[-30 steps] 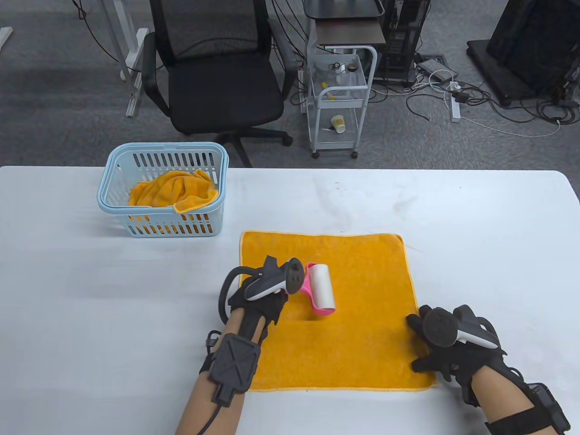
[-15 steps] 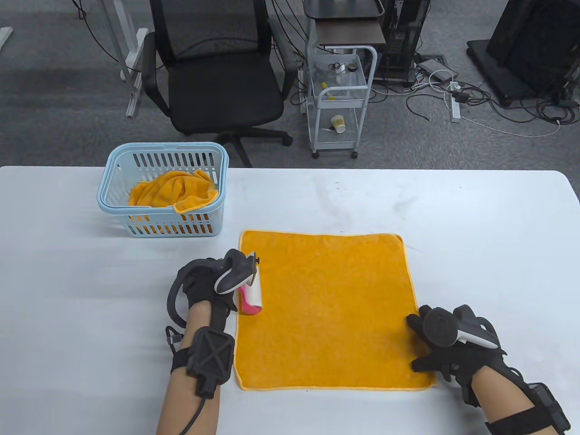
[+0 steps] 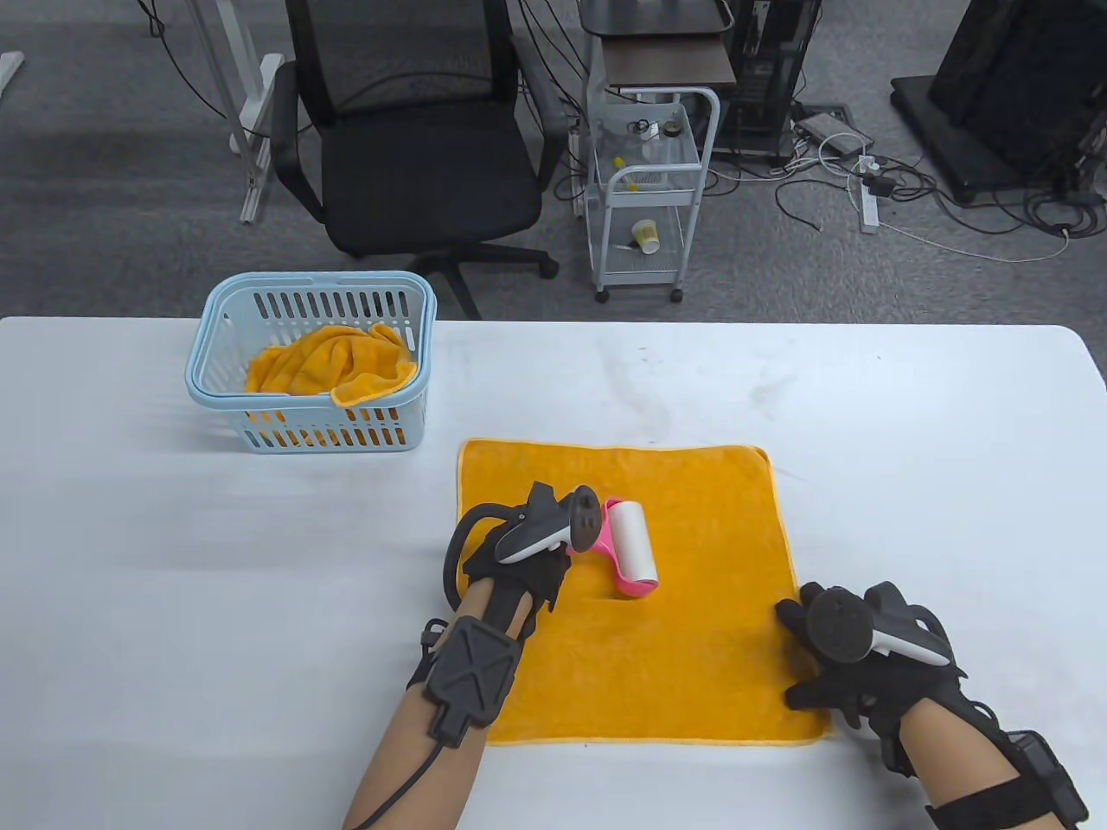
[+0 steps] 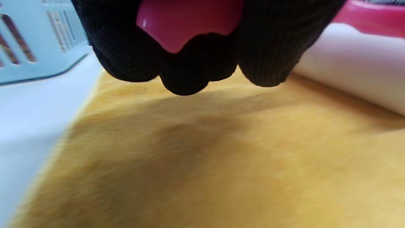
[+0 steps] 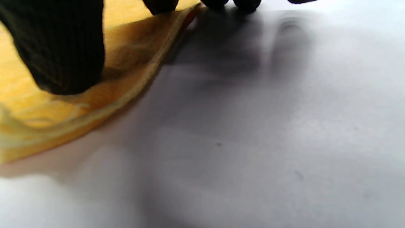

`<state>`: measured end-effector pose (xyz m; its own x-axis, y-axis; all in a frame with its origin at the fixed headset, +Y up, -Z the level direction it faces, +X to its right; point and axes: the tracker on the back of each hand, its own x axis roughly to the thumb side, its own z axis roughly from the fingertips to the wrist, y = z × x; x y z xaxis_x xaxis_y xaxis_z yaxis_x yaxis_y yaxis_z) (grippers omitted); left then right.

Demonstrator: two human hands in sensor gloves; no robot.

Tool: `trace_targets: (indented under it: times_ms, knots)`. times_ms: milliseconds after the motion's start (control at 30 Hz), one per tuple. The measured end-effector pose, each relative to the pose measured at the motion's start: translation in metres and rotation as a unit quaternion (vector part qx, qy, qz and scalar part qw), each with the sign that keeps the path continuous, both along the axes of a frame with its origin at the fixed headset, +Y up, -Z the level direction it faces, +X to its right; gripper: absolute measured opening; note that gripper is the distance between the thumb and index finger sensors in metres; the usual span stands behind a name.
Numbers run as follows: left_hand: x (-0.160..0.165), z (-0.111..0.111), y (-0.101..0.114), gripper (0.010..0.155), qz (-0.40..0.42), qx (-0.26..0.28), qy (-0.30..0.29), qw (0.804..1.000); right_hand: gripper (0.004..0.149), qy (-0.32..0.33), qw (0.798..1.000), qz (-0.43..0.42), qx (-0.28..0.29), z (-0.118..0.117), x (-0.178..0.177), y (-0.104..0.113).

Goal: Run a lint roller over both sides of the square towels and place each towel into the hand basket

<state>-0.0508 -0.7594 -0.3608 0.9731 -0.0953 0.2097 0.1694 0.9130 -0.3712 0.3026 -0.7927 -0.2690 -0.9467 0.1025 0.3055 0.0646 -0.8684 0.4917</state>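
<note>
An orange square towel (image 3: pixel 683 657) lies flat on the white table (image 3: pixel 908 415). My left hand (image 3: pixel 527 553) grips the pink handle of the lint roller (image 3: pixel 630 546), whose white roll rests on the towel's left-middle part. The left wrist view shows curled fingers (image 4: pixel 265 47) round the pink handle (image 4: pixel 186 22), the white roll (image 4: pixel 351 69) to the right. My right hand (image 3: pixel 830 657) presses the towel's near right corner, its thumb (image 5: pixel 60 47) lying on the towel's edge (image 5: pixel 95 104). A light blue hand basket (image 3: pixel 229 380) at the back left holds a crumpled orange towel (image 3: pixel 333 367).
The basket's slotted wall (image 4: pixel 28 41) shows just left of my left hand. Beyond the table's far edge stand a black office chair (image 3: pixel 415 147) and a white wire cart (image 3: pixel 649 190), with cables on the floor.
My left hand rolled the lint roller left to the towel's left edge, then back right onto its middle. The right hand has stayed on the corner.
</note>
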Motion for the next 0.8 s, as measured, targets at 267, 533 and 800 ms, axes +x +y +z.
trace_targets:
  times_ms: [267,533,800]
  knots:
    - [-0.070,0.009,0.019,0.042,-0.218,0.037,0.066,0.973,0.100,-0.001,1.000,0.000,0.000,0.000,0.000,0.000]
    - [-0.067,0.029,0.044,0.047,-0.077,0.017,0.052,0.996,0.099,-0.001,1.000,0.001,0.000,0.000,0.000,0.000]
    - [0.050,0.048,0.019,0.052,0.016,0.006,-0.094,0.995,0.099,-0.001,1.000,0.001,0.000,0.000,0.000,0.000]
